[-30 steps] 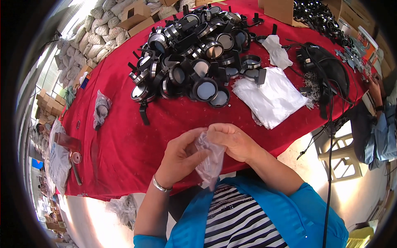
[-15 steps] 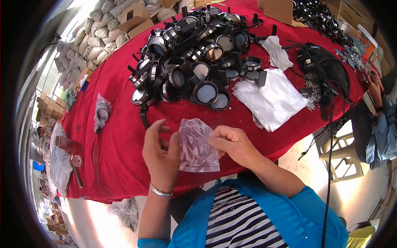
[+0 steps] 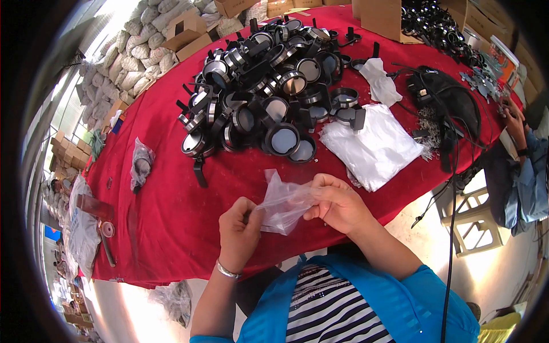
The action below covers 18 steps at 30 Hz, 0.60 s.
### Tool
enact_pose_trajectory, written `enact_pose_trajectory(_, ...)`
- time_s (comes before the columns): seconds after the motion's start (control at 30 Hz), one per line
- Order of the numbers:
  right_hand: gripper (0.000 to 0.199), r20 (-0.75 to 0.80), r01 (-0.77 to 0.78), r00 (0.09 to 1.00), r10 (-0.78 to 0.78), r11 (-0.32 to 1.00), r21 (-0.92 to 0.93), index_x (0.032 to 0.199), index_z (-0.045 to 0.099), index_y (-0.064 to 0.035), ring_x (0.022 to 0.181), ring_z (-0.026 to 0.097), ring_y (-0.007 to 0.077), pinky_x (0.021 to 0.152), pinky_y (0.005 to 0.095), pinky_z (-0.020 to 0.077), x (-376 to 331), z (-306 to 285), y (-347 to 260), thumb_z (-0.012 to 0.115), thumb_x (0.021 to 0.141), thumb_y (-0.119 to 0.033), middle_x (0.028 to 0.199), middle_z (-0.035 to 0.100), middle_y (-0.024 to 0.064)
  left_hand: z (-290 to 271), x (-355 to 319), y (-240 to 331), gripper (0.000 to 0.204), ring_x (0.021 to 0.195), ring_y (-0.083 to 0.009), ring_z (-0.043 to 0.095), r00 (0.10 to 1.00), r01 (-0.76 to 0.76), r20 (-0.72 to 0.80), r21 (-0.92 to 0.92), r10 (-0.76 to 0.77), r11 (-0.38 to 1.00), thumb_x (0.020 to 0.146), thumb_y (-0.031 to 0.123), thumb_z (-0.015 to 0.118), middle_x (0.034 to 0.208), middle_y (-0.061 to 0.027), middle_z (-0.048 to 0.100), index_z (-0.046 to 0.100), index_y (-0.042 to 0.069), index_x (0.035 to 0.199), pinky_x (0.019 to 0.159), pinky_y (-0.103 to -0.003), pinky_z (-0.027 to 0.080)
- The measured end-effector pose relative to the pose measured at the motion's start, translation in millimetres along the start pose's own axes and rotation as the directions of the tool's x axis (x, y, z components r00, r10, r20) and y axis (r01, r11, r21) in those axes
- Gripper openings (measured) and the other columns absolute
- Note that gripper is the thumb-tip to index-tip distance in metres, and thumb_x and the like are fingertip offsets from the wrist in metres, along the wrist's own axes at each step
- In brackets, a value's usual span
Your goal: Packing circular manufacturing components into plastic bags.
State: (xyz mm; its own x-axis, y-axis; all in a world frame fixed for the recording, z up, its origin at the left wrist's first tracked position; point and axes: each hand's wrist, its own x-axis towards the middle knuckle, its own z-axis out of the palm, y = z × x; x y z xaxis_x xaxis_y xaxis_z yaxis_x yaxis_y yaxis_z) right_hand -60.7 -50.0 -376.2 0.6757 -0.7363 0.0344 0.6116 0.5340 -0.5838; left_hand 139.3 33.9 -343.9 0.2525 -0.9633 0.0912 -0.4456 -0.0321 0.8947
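Observation:
A clear plastic bag (image 3: 281, 207) is stretched between my two hands over the near edge of the red-covered table (image 3: 171, 228). My left hand (image 3: 240, 228), with a silver bracelet at the wrist, pinches its left side. The fingers of my right hand (image 3: 338, 201) are closed on its right side. Nothing shows inside the bag. Beyond my hands lies a large heap of round black-and-silver parts with dark arms (image 3: 283, 140). A stack of flat white plastic bags (image 3: 374, 148) rests to the right of the heap.
A bagged part (image 3: 141, 163) and a tape roll (image 3: 107, 229) lie at the left. Right are a crumpled white sheet (image 3: 380, 82), a black bag (image 3: 443, 100) with cables and a cardboard box (image 3: 380, 22). Another person's hand (image 3: 514, 121) works at the far right edge.
My left hand has moved right and closed on the bag's edge. The bag, flat before, is now pulled and creased between both hands. The view has shifted slightly.

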Motion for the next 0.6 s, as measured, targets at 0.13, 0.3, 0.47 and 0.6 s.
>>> enact_pose_trajectory(0.13,0.008,0.048,-0.11,0.994,0.1,0.954,0.278,0.082,0.053,-0.0049,0.057,0.053,0.0108,0.045,0.0215,0.0391,-4,-1,1,0.056,0.088,-0.009,0.072,0.056,0.0047,12,1,-3,0.014,0.05,-0.009,0.044,0.99,-0.139,0.043,0.137,0.134,0.981,0.082,0.005,0.06,0.055,-0.005,0.047,0.051,0.001,0.071,0.048,-0.025,0.038)
enact_pose_trajectory(0.3,0.013,0.041,-0.214,0.976,0.214,0.977,0.0,0.097,0.054,-0.004,0.054,0.043,0.0043,0.04,0.0174,0.0268,-15,-6,-19,0.057,0.085,-0.001,0.069,0.05,0.0,-6,31,30,0.012,0.048,-0.0123,0.049,0.978,-0.201,0.004,0.279,0.208,0.939,0.078,0.005,0.065,0.057,-0.0063,0.05,0.054,0.002,0.074,0.048,-0.025,0.04)
enact_pose_trajectory(0.47,0.012,-0.034,-0.069,0.998,0.061,0.777,-0.626,0.097,0.058,-0.0049,0.062,0.047,0.0026,0.049,0.0176,0.0356,-20,-14,-16,0.063,0.086,-0.008,0.073,0.055,-0.0026,1,96,32,0.011,0.07,-0.0179,0.061,0.918,-0.379,0.228,0.271,0.324,0.885,0.078,0.004,0.063,0.083,-0.0074,0.06,0.056,0.002,0.087,0.059,-0.029,0.049)
enact_pose_trajectory(0.6,0.008,-0.118,-0.07,0.993,0.011,0.86,-0.506,0.09,0.058,-0.0055,0.059,0.052,0.0053,0.05,0.0194,0.0406,-18,-27,-15,0.063,0.086,-0.01,0.072,0.058,0.0002,27,120,14,0.015,0.093,-0.0311,0.059,0.73,-0.653,0.443,0.679,0.521,0.336,0.077,0.006,0.061,0.104,-0.0119,0.059,0.057,0.004,0.091,0.076,-0.038,0.051)
